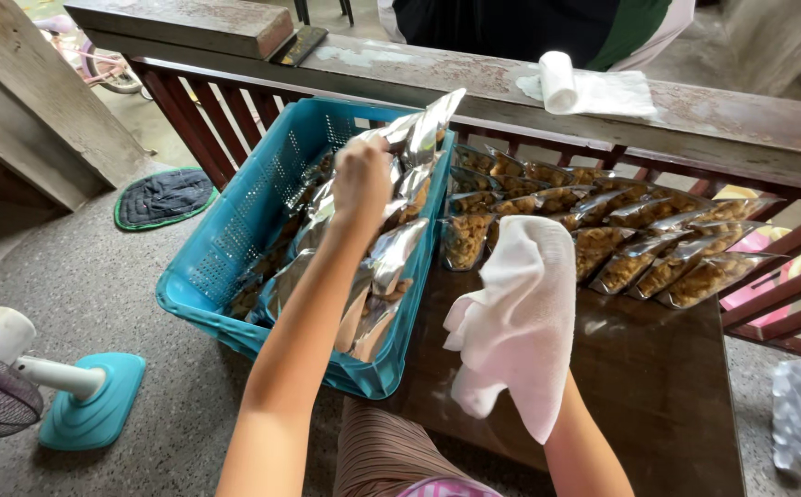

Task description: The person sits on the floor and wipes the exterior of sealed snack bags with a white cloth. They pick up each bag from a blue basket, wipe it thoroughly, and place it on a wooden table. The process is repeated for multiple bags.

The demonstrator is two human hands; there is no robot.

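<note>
My left hand (361, 178) is closed on a silver foil snack pouch (421, 132), held up above a blue plastic basket (235, 230) that is filled with several more such pouches. A white towel (522, 317) is draped over my right hand, which is hidden under the cloth above the dark wooden table (658, 387). Rows of clear-fronted pouches of brown snacks (603, 230) lie on the table to the right of the basket.
A wooden railing (695, 120) runs behind the table, with a rolled white cloth (566, 83) on top. A person in dark clothes stands beyond it. A small teal fan (41, 377) sits on the floor at left, a dark mat (163, 196) farther back.
</note>
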